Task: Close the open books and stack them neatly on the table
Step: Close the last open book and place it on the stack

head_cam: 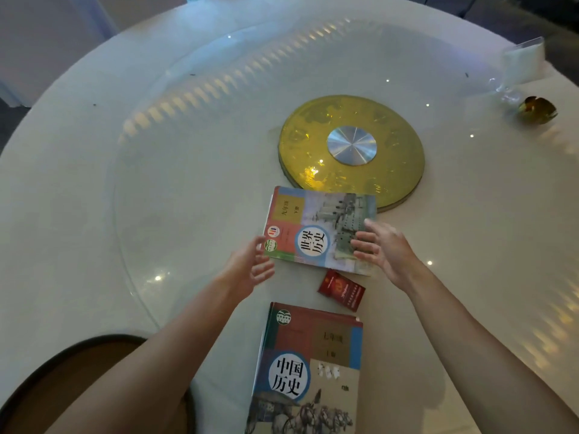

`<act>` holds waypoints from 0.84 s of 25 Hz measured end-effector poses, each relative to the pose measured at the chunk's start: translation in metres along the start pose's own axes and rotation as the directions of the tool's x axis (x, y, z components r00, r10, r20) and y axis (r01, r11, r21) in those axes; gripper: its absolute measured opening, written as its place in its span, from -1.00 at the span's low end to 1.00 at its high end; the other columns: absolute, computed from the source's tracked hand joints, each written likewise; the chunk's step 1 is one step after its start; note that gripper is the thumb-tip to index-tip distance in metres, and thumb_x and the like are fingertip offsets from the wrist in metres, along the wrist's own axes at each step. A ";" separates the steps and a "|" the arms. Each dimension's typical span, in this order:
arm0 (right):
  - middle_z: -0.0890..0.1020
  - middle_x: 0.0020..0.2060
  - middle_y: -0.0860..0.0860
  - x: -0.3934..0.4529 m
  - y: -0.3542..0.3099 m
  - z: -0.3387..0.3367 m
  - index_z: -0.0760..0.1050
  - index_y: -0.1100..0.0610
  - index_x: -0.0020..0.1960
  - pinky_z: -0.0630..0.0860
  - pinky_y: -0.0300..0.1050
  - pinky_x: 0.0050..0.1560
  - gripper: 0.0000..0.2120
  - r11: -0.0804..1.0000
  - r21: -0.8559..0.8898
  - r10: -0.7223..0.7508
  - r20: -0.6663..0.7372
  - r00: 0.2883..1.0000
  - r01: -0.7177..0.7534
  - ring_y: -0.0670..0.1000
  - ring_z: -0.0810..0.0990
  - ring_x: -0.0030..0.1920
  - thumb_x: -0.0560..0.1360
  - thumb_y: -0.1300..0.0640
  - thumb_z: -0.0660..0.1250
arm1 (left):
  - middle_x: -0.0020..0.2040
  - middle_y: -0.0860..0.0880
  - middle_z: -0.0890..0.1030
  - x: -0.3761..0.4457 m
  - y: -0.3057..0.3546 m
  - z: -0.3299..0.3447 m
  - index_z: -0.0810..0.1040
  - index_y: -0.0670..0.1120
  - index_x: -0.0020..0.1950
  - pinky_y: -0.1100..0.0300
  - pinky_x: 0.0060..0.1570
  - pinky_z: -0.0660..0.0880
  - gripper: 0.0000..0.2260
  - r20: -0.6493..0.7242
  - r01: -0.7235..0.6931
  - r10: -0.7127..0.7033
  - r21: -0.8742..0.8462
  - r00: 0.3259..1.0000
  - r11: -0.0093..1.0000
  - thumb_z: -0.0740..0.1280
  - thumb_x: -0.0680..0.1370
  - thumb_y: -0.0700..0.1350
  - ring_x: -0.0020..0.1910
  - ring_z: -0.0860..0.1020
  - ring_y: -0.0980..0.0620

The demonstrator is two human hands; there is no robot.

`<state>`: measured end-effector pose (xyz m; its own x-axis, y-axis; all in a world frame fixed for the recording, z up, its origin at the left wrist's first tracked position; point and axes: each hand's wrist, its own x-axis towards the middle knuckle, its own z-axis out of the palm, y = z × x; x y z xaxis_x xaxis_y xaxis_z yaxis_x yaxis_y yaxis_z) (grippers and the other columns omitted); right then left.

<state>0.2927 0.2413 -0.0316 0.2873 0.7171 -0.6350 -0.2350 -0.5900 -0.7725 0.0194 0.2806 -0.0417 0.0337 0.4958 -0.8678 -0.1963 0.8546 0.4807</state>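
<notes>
Two closed textbooks lie on the round white table (94,183). The farther book (316,227), with a ship picture and a red-orange cover, lies turned sideways in the middle. My left hand (250,267) is at its near left corner with fingers spread, touching or just short of the edge. My right hand (383,249) rests its fingertips on the book's right end, fingers apart. The nearer book (310,368), red and beige with a horse-cart picture, lies closed by the table's front edge, apart from both hands.
A small red pack (341,290) lies between the two books. Beyond the far book sits a yellow turntable disc (401,139) with a silver hub. A clear glass stand (520,67) and an amber ashtray (537,109) are at the far right. A chair (62,380) is at lower left.
</notes>
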 end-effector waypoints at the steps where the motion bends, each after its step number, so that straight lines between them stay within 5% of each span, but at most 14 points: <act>1: 0.60 0.24 0.22 0.008 0.001 0.003 0.30 0.24 0.53 0.61 0.17 0.16 -0.40 0.986 -0.167 -0.030 -0.076 0.997 0.017 0.14 0.65 0.09 0.60 0.01 0.37 | 0.23 -0.28 0.50 0.004 -0.007 0.002 0.38 -0.29 0.37 0.00 0.01 0.57 -0.53 0.001 0.064 -0.064 -0.026 0.998 0.998 0.37 0.57 -0.04 0.15 0.57 -0.21; 4: 0.50 0.31 0.19 0.035 0.008 0.009 0.30 0.19 0.54 0.53 0.14 0.25 -0.35 0.712 -0.703 -0.236 -0.238 0.942 0.001 0.20 0.54 0.26 0.53 0.03 0.40 | 0.39 -0.33 0.42 0.013 -0.018 0.012 0.27 -0.30 0.49 0.01 0.14 0.53 -0.44 0.022 0.087 -0.085 -0.113 0.996 0.990 0.37 0.59 -0.10 0.34 0.49 -0.26; 6: 0.44 0.37 0.22 0.051 0.010 0.013 0.36 0.19 0.48 0.47 0.18 0.36 -0.38 0.621 -0.783 -0.226 -0.229 0.947 -0.041 0.27 0.46 0.37 0.49 0.03 0.40 | 0.37 -0.32 0.43 0.017 -0.018 0.020 0.30 -0.26 0.48 0.03 0.17 0.52 -0.46 0.053 0.076 -0.068 -0.160 0.996 0.984 0.38 0.57 -0.12 0.36 0.48 -0.23; 10: 0.40 0.34 0.22 0.066 0.008 0.018 0.37 0.22 0.38 0.55 0.22 0.28 -0.45 0.686 -0.716 -0.105 -0.278 0.955 -0.133 0.28 0.49 0.29 0.45 0.10 0.42 | 0.23 -0.24 0.48 0.032 -0.015 0.034 0.43 -0.12 0.35 0.12 -0.02 0.58 -0.54 -0.001 0.039 -0.039 -0.181 0.999 0.983 0.47 0.50 -0.12 0.01 0.55 -0.06; 13: 0.49 0.29 0.19 0.070 0.017 0.013 0.34 0.20 0.39 0.64 0.25 0.15 -0.38 0.774 -0.628 -0.103 -0.251 0.962 -0.081 0.21 0.58 0.20 0.37 0.21 0.45 | 0.08 -0.14 0.57 0.043 -0.017 0.048 0.41 -0.09 0.34 0.07 0.04 0.61 -0.51 -0.013 -0.078 0.078 -0.051 0.997 0.996 0.51 0.48 -0.11 -0.19 0.54 0.00; 19: 0.64 0.10 0.22 0.048 0.024 0.019 0.50 0.31 0.23 0.67 0.22 0.13 -0.71 0.904 -0.425 -0.037 -0.178 0.983 -0.043 0.24 0.69 0.10 0.53 0.31 0.43 | 0.22 -0.18 0.66 0.042 -0.014 0.069 0.44 -0.16 0.37 0.05 -0.12 0.65 -0.69 0.053 -0.143 0.153 -0.157 0.987 0.977 0.31 0.62 -0.24 -0.11 0.67 -0.06; 21: 0.61 0.24 0.24 0.038 0.024 0.015 0.49 0.36 0.37 0.66 0.16 0.15 -0.56 0.897 -0.443 -0.040 -0.127 0.991 -0.021 0.20 0.67 0.13 0.56 0.20 0.44 | 0.21 -0.22 0.66 0.037 -0.007 0.066 0.49 -0.17 0.35 0.00 -0.11 0.64 -0.71 0.061 -0.166 0.181 -0.193 0.982 0.967 0.27 0.63 -0.26 -0.12 0.66 -0.09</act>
<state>0.2844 0.2602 -0.0743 0.4124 0.6870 -0.5983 0.1943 -0.7080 -0.6790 0.0863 0.3029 -0.0687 0.0570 0.6508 -0.7571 -0.3848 0.7141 0.5848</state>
